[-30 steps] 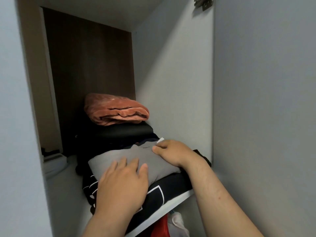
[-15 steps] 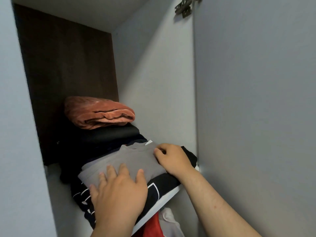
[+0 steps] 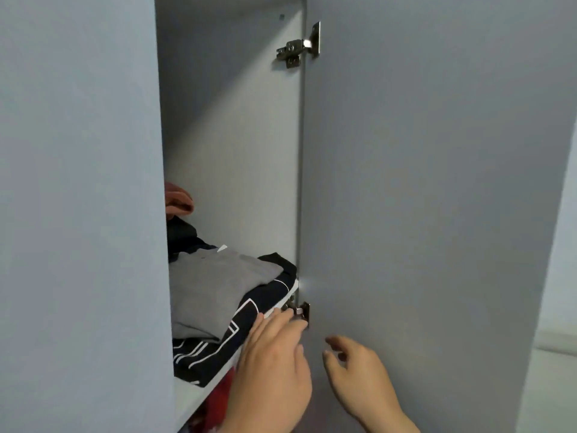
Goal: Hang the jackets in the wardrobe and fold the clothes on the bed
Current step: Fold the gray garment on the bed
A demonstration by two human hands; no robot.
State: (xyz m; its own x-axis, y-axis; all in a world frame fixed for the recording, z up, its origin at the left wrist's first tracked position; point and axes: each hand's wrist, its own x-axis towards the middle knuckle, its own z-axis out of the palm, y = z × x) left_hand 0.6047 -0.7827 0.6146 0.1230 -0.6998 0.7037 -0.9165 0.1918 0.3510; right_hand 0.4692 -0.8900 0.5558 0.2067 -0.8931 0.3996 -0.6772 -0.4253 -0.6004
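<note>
A folded grey garment [image 3: 212, 285] lies on top of a black garment with white lines [image 3: 224, 342] on the wardrobe shelf [image 3: 187, 398]. Behind them a black folded pile [image 3: 181, 235] carries a rust-coloured cloth [image 3: 176, 198], mostly hidden by the left door. My left hand [image 3: 271, 370] is off the clothes, fingers straight, in front of the shelf edge near the lower hinge [image 3: 301, 310]. My right hand [image 3: 356, 373] hovers beside it in front of the right door, fingers loosely curled, holding nothing.
The left wardrobe door [image 3: 81, 214] covers the left half of the opening. The right door [image 3: 437, 182] stands open, with an upper hinge [image 3: 298, 46]. Red fabric [image 3: 218, 401] shows below the shelf. A pale wall and floor [image 3: 559, 339] lie at far right.
Both hands have come off the grey garment and drawn back out of the wardrobe. The view has pulled back and right, so the left door hides most of the shelf.
</note>
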